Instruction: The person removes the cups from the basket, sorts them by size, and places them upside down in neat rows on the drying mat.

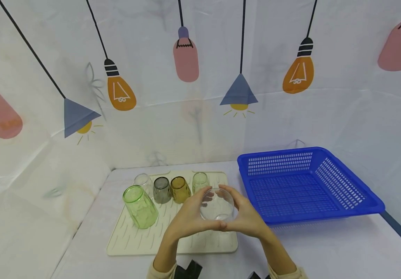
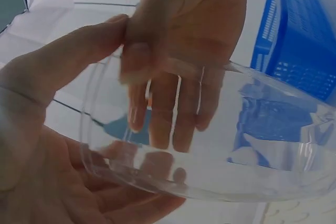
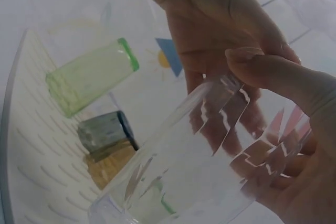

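Both hands grip a clear drinking glass (image 1: pixel 218 207) between them, held over the right part of a cream ribbed drying mat (image 1: pixel 130 244). My left hand (image 1: pixel 190 217) curls round its left side and my right hand (image 1: pixel 246 217) round its right, with the thumbs meeting at the near side. Through the clear wall, fingers show on the far side in the left wrist view. On the mat stand a large green glass (image 1: pixel 141 211), a grey glass (image 1: pixel 162 192), an amber glass (image 1: pixel 180 190), a pale green glass (image 1: pixel 200 181) and a clear glass (image 1: pixel 142 181), partly hidden by the large green one.
A blue perforated plastic basket (image 1: pixel 308 219) sits to the right of the mat, its near rim close to my right hand. White cloth covers the table (image 1: pixel 326 252). Behind it hangs a white curtain (image 1: pixel 207 128) printed with lamps and bulbs.
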Demonstrator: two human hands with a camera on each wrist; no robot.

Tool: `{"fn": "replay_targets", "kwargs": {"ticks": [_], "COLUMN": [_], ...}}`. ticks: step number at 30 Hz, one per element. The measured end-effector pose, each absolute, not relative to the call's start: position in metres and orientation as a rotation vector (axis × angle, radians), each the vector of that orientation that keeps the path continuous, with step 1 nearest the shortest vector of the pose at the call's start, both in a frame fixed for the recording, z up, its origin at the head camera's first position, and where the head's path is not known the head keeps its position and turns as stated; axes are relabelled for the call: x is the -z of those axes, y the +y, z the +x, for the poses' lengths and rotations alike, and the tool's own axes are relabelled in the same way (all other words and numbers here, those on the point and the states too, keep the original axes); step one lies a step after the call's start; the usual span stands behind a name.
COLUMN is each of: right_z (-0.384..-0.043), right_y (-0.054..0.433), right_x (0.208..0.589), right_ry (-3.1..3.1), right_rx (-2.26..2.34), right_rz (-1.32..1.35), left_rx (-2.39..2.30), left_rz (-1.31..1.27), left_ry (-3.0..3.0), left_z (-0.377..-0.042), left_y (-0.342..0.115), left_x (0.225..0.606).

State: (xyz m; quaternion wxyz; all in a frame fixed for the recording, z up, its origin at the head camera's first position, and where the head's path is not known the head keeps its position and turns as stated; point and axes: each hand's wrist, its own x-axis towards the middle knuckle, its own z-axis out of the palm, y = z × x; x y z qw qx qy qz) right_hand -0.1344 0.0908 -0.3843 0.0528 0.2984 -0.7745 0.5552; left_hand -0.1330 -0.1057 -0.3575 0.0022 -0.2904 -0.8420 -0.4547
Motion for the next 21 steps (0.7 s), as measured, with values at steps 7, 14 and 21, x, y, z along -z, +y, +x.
{"fn": "replay_targets", "kwargs": {"ticks": [7, 14, 21], "right_z": [-0.135, -0.134, -0.132], "right_y": [0.084, 0.077, 0.073], "right_x": [0.386, 0.387, 0.386], "right_ry": [-2.360, -2.389, -2.401], "right_rx": [-1.563, -1.478, -1.425], "right_rz": [0.924, 0.949, 0.944], "left_rx": [1.207, 0.857, 0.784], "left_rz": [-0.864, -0.739, -0.671], "left_ry": [-2.752, -2.818, -2.730], "left_z": [-0.130, -0.126, -0.124], "left_y": [-0.104, -0.097, -0.095], "left_x": [0.349, 0.345, 0.347]}}
